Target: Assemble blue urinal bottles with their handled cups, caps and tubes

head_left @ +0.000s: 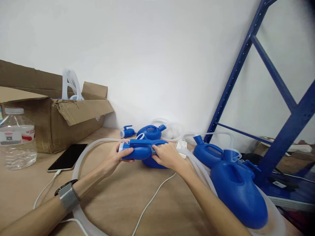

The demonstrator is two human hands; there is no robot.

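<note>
My left hand [121, 153] is wrapped round the white-rimmed end of a small blue plastic piece [140, 151] with a long bar along its top. At the other end of that piece, my right hand [165, 155] pinches its narrow tip. A blue bottle [155, 162] stands just behind and under the held piece, partly hidden by it and my right hand. Farther back lie another blue bottle [150, 132] and a small blue piece with a lever [129, 132]. Clear tubing [82, 158] curves past my left forearm.
At the left are an open cardboard box [73, 113], a water bottle [18, 141] and a phone [68, 157] with a cable. Large blue bottles [237, 193] and coiled tubes fill the right side, beside a blue metal rack [236, 70]. A white plug block [181, 147] lies mid-table.
</note>
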